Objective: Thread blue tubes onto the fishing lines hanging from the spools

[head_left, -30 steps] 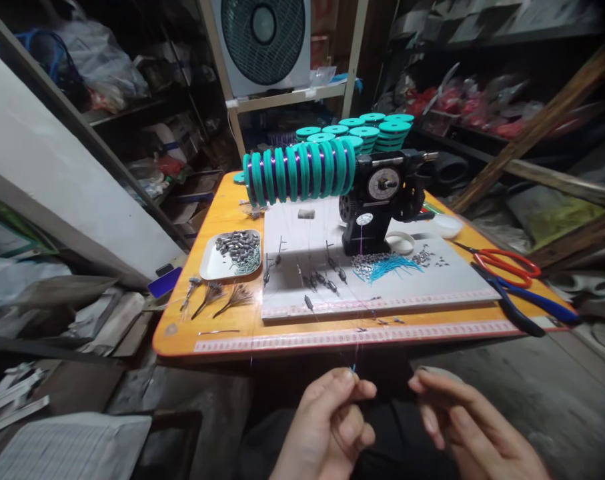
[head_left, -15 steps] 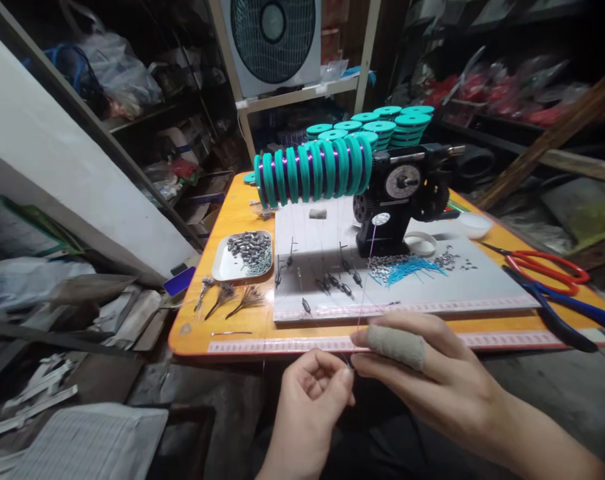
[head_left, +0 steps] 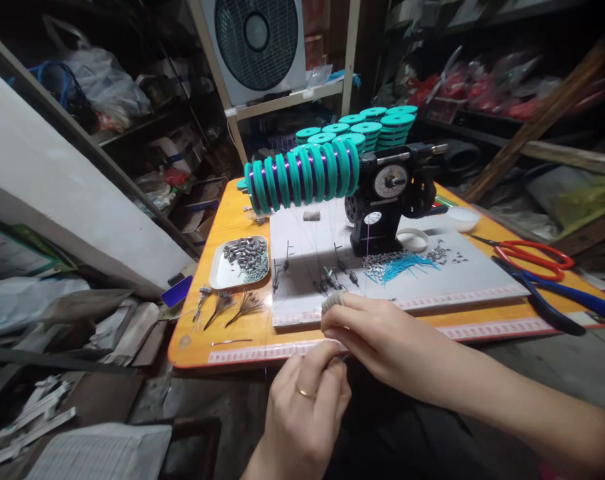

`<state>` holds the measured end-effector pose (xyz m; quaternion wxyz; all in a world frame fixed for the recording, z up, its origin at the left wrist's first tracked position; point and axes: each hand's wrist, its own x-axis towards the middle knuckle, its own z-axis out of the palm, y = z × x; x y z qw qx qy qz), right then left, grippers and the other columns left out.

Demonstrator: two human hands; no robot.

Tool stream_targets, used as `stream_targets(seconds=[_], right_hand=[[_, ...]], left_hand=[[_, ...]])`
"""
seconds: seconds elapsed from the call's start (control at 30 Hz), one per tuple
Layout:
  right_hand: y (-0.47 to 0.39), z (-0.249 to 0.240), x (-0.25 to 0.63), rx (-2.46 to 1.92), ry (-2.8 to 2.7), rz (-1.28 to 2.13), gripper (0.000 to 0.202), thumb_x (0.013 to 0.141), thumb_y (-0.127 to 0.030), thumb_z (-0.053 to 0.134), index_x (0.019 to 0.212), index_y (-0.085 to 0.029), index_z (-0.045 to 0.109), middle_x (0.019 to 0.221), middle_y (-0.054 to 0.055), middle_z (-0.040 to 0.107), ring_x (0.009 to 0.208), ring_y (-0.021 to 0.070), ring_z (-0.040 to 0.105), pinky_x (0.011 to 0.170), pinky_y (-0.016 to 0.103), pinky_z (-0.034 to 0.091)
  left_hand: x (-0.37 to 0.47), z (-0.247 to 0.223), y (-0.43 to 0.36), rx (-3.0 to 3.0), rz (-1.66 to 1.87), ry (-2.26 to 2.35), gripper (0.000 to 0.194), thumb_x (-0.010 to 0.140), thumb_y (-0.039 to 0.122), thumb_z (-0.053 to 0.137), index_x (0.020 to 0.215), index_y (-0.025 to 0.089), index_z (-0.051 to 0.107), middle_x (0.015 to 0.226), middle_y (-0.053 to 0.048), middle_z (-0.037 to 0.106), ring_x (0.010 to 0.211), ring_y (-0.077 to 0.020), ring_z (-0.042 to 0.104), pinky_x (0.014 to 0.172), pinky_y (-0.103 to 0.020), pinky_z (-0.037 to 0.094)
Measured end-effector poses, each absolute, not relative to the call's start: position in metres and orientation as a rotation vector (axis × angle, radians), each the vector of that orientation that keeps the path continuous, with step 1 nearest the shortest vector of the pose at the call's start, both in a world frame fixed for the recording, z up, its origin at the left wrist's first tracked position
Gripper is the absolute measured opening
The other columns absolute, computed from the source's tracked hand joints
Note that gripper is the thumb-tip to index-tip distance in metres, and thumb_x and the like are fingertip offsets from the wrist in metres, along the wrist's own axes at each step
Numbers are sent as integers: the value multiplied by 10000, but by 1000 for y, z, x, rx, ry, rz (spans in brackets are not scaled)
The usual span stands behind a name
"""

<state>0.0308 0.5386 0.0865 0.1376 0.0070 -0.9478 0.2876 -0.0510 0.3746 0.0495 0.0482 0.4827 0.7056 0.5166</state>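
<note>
My left hand (head_left: 307,407), with a ring on one finger, is closed at the table's front edge, fingertips pressed together. Against it my right hand (head_left: 372,327) is closed too, one finger wrapped in grey tape. A thin purple fishing line (head_left: 367,243) drops from the black winding machine (head_left: 377,233) toward my right hand. Its end between my fingers is hidden. Teal foam spools (head_left: 302,177) wound with purple line sit in a row on the machine's shaft. Below them, several dark sinkers (head_left: 329,280) hang on lines or lie on the white board (head_left: 302,313).
On the left, a white tray (head_left: 213,270) holds sinkers and small pale-green pieces. Metal bits (head_left: 379,263) and blue strands (head_left: 407,268) lie on the board. Red-handled scissors (head_left: 537,257) and blue-handled pliers (head_left: 557,297) are at right. More teal spools (head_left: 367,127) stand behind.
My hands have come together, the right shifting left and turning over so its fingers curl down. My left hand has rolled knuckles-up. The view has shifted slightly.
</note>
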Motion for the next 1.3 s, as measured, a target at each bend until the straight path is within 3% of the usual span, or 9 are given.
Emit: stream_targets(seconds=[0.2, 0.33, 0.47, 0.67, 0.83, 0.9, 1.0, 1.1, 1.3], right_hand=[[526, 77, 52, 43, -2396, 758, 255, 921, -65, 515, 1138, -189, 569, 1060, 91, 621, 945, 188, 601, 794, 305, 510], [510, 72, 68, -196, -2381, 826, 116, 858, -134, 648, 940, -206, 607, 922, 57, 647, 894, 211, 596, 759, 341, 509], [501, 66, 71, -301, -2369, 984, 133, 842, -127, 662, 925, -231, 658, 849, 24, 680, 825, 197, 618, 721, 333, 504], [494, 55, 72, -293, -2323, 942, 118, 847, -110, 649, 884, -219, 674, 743, 15, 664, 724, 189, 602, 686, 348, 482], [506, 65, 77, 81, -2395, 615, 214, 874, -21, 505, 940, -140, 670, 971, 127, 689, 988, 244, 617, 872, 410, 503], [517, 75, 75, 297, -2477, 541, 236, 903, -49, 489, 923, -177, 686, 999, 90, 701, 1038, 225, 622, 965, 387, 483], [531, 88, 67, 398, -2645, 540, 301, 956, -108, 430, 892, -232, 696, 866, 25, 680, 819, 165, 642, 797, 283, 527], [539, 96, 56, 355, -2763, 572, 314, 947, -67, 396, 943, -196, 683, 866, 48, 630, 739, 153, 601, 642, 237, 480], [542, 105, 39, 482, -2791, 755, 282, 971, -99, 425, 1087, -206, 658, 872, 37, 563, 761, 145, 533, 678, 241, 433]], left_hand=[[-38, 42, 382, 524, 1906, 1618, 166, 754, 241, 754, 643, 168, 655, 775, -52, 659, 612, -118, 560, 542, -189, 433], [-26, 32, 386, 111, 1966, 1127, 306, 708, 340, 827, 664, 126, 614, 772, 10, 585, 482, -5, 307, 460, -138, 279], [-19, 27, 388, 60, 2026, 1080, 297, 715, 332, 834, 687, 130, 618, 655, 47, 514, 483, -11, 313, 478, -130, 302], [-17, 28, 387, 154, 2040, 1171, 252, 744, 314, 809, 674, 159, 623, 835, -36, 655, 769, -133, 601, 786, -252, 509], [-18, 36, 385, 387, 2006, 1499, 184, 747, 284, 781, 662, 163, 671, 940, -65, 609, 817, -160, 623, 705, -208, 505], [-17, 41, 384, 494, 2007, 1705, 148, 740, 238, 766, 644, 168, 678, 960, -62, 570, 720, -126, 602, 581, -177, 474], [-17, 47, 381, 737, 2013, 2037, 103, 741, 176, 743, 648, 185, 700, 930, -36, 549, 484, -33, 454, 449, -175, 393], [-21, 48, 379, 1058, 2018, 2267, 101, 746, 120, 727, 715, 212, 756, 865, -31, 569, 437, -31, 397, 483, -191, 423], [-38, 48, 373, 1496, 1833, 2408, 154, 792, 56, 647, 806, 199, 703, 877, -14, 552, 438, -34, 436, 451, -169, 449]])
